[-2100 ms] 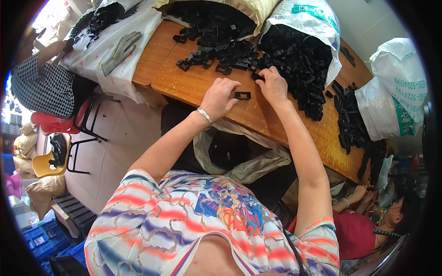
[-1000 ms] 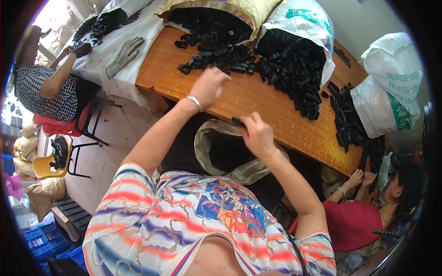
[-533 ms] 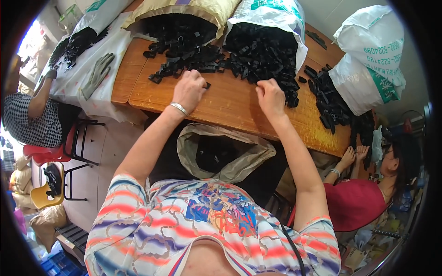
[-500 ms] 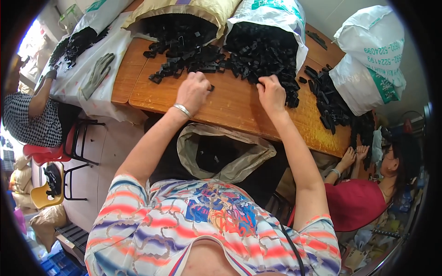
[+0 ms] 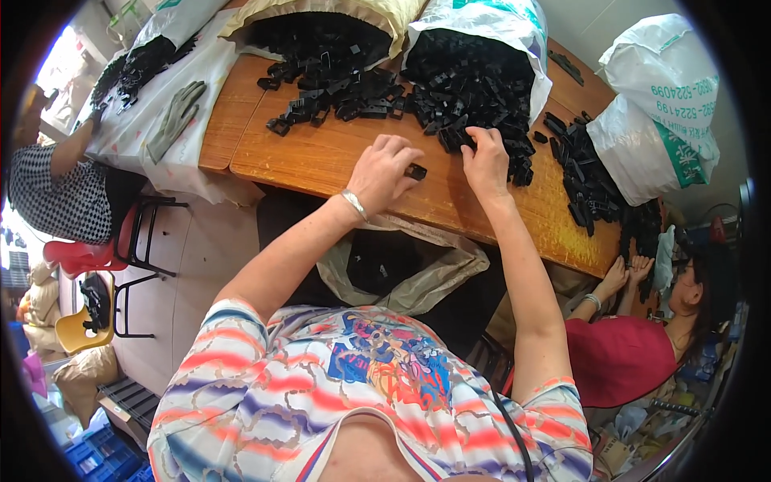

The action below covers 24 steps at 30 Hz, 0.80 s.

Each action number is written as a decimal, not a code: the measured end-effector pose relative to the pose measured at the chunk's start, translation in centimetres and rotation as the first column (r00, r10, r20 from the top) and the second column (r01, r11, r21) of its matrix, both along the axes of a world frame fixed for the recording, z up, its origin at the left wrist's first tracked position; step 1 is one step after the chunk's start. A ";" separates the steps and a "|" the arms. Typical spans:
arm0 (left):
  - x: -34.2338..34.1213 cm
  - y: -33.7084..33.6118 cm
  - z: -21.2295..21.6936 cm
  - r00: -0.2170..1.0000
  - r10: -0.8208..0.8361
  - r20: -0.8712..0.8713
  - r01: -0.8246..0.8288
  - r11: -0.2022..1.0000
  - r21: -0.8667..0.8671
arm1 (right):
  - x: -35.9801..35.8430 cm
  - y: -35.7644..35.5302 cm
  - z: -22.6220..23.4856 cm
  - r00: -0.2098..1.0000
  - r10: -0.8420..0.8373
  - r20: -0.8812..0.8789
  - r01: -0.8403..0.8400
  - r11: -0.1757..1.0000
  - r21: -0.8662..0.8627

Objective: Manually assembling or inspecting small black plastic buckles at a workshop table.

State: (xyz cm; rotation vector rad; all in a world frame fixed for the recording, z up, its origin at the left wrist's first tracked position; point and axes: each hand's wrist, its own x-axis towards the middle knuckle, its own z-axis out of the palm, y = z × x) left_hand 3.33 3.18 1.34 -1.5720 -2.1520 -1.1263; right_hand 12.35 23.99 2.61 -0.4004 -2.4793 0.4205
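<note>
My left hand [image 5: 384,172] is over the wooden table's front part, its fingers closed on a small black plastic piece [image 5: 415,171] that sticks out at the fingertips. My right hand [image 5: 486,163] is at the near edge of a heap of black plastic pieces [image 5: 450,103]. Its thumb and fingers are pinched together against the dark parts; what lies between them is hard to make out. The heap spills from a white sack [image 5: 540,76]. To its left, more black pieces [image 5: 337,95] spread out from a tan sack [image 5: 241,30].
An open sack [image 5: 450,285] sits at my lap below the table edge [image 5: 277,173]. A grey glove [image 5: 175,120] lies on the covered table at left. Right are longer black parts [image 5: 582,173] and a white sack [image 5: 634,149]. People sit at both sides.
My left hand has moved right, toward my right hand, carrying the black piece. My right hand has shifted slightly right and stays at the heap. The view has shifted a little.
</note>
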 end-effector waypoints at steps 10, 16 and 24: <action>-1.6 -0.1 -2.1 0.988 0.077 0.133 -0.053 0.984 -0.170 | 1.8 -6.1 -0.4 0.949 0.312 -0.040 -0.312 0.922 -0.230; -1.8 -0.1 -2.2 0.986 0.048 0.157 -0.018 0.981 -0.191 | 1.0 -6.0 -0.3 0.931 0.364 0.018 -0.355 0.917 -0.180; -2.1 0.1 -2.0 0.982 0.076 0.171 -0.040 0.977 -0.208 | 1.4 -7.2 -0.6 0.920 0.325 0.220 -0.373 0.898 0.234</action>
